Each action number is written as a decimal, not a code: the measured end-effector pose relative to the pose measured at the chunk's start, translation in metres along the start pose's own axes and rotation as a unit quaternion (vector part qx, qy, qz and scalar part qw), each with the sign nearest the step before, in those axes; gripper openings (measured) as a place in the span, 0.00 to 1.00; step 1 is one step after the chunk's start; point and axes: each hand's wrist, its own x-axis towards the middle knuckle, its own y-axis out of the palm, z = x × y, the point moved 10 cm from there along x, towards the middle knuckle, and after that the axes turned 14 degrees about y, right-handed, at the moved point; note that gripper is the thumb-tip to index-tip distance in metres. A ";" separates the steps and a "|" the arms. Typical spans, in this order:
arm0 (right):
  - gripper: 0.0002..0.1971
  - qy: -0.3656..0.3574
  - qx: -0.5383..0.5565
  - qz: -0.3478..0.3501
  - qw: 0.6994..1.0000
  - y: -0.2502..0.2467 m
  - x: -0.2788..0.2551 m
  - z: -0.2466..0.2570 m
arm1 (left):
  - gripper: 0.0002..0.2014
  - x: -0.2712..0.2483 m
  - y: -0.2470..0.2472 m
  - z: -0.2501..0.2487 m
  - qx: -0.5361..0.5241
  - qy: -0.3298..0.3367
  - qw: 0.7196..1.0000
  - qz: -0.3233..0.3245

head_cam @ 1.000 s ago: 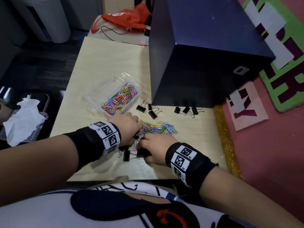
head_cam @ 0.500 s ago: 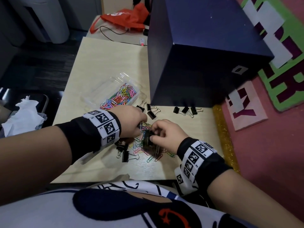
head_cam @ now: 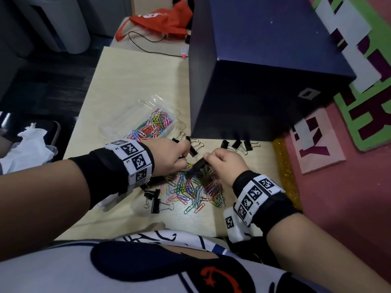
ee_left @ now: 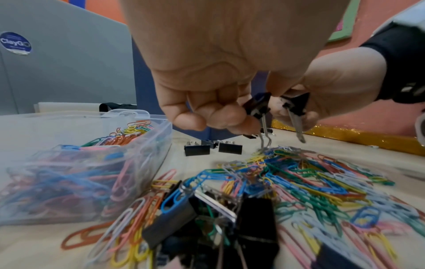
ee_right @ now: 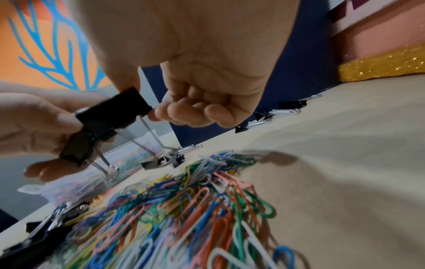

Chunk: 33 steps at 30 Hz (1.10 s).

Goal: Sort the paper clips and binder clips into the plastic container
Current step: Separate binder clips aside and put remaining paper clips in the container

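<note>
A heap of coloured paper clips lies on the pale table. My right hand hovers over the heap and pinches a black binder clip by its body, wire handles hanging down. Close beside it, my left hand grips a second black binder clip. The two clips are almost touching. The clear plastic container stands just beyond my left hand, holding many paper clips in one side. Loose binder clips lie by my left wrist, with others near the box.
A large dark blue box stands on the table's right half, right behind the hands. A gold glitter strip runs along the right edge. A red bag and cable lie at the far end. White tissue sits off the table, left.
Both hands have lifted off the heap and moved a little away from me. The right hand picked a binder clip from the near side and brought it up beside the left hand.
</note>
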 end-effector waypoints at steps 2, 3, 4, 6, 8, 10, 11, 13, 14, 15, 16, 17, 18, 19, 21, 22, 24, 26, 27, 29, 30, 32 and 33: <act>0.20 0.008 0.020 -0.044 0.999 -0.014 0.004 0.001 | 0.14 0.002 -0.005 0.002 -0.010 -0.006 1.000 -0.016; 0.20 0.014 0.038 -0.063 0.997 -0.021 0.005 0.002 | 0.15 0.003 -0.007 0.002 -0.015 -0.008 0.999 -0.028; 0.19 0.021 0.052 -0.081 0.995 -0.029 0.006 0.002 | 0.17 0.004 -0.011 0.002 -0.019 -0.009 0.999 -0.043; 0.19 0.044 0.063 -0.110 0.991 -0.040 0.010 0.000 | 0.18 0.008 -0.019 0.003 -0.032 -0.010 0.996 -0.079; 0.20 0.074 0.060 -0.119 0.988 -0.043 0.017 -0.006 | 0.17 0.011 -0.025 0.006 -0.052 -0.016 0.993 -0.106; 0.24 0.104 0.042 -0.115 0.987 -0.041 0.024 -0.012 | 0.15 0.014 -0.027 0.009 -0.060 -0.024 0.991 -0.117; 0.26 0.116 0.038 -0.113 0.986 -0.039 0.028 -0.015 | 0.14 0.015 -0.027 0.010 -0.061 -0.026 0.991 -0.120; 0.28 0.134 0.045 -0.112 0.984 -0.036 0.033 -0.018 | 0.14 0.017 -0.026 0.011 -0.066 -0.028 0.989 -0.129; 0.29 0.145 0.054 -0.113 0.982 -0.035 0.033 -0.019 | 0.16 0.017 -0.025 0.011 -0.072 -0.029 0.988 -0.133; 0.29 0.156 0.067 -0.113 0.979 -0.035 0.033 -0.021 | 0.18 0.019 -0.024 0.011 -0.080 -0.031 0.987 -0.136; 0.27 0.166 0.078 -0.112 0.977 -0.034 0.034 -0.022 | 0.20 0.020 -0.021 0.012 -0.088 -0.034 0.986 -0.135; 0.24 0.172 0.079 -0.111 0.976 -0.034 0.033 -0.024 | 0.21 0.020 -0.019 0.014 -0.093 -0.038 0.986 -0.136; 0.19 0.175 0.062 -0.107 0.977 -0.033 0.032 -0.024 | 0.22 0.019 -0.019 0.015 -0.089 -0.042 0.985 -0.141; 0.14 0.174 0.025 -0.098 0.980 -0.031 0.030 -0.023 | 0.20 0.017 -0.019 0.017 -0.075 -0.041 0.985 -0.149; 0.13 0.161 -0.069 -0.058 0.983 -0.017 0.022 -0.020 | 0.15 0.014 -0.016 0.014 -0.029 -0.028 0.989 -0.142; 0.16 0.149 -0.115 -0.036 0.981 -0.007 0.016 -0.019 | 0.12 0.013 -0.011 0.012 -0.005 -0.025 0.993 -0.114; 0.27 0.115 -0.178 -0.003 0.977 0.014 0.004 -0.015 | 0.11 0.009 0.005 0.010 0.038 -0.034 0.998 -0.031; 0.33 0.070 -0.213 0.021 0.974 0.031 -0.005 -0.009 | 0.15 0.005 0.021 0.008 0.071 -0.031 0.996 0.032; 0.32 0.048 -0.233 0.031 0.971 0.038 -0.010 -0.005 | 0.17 0.004 0.029 0.005 0.076 -0.020 0.996 0.051; 0.29 0.022 -0.265 0.039 0.963 0.044 -0.015 0.000 | 0.20 0.002 0.040 -0.001 0.065 0.012 0.995 0.069; 0.28 0.019 -0.272 0.037 0.961 0.045 -0.016 0.002 | 0.21 0.000 0.040 -0.003 0.058 0.025 0.996 0.064; 0.26 0.012 -0.269 0.019 0.963 0.042 -0.015 0.006 | 0.21 -0.003 0.034 -0.002 0.044 0.035 0.998 0.038; 0.25 0.000 -0.263 0.005 0.965 0.041 -0.014 0.010 | 0.20 -0.006 0.029 0.002 0.039 0.027 0.999 0.025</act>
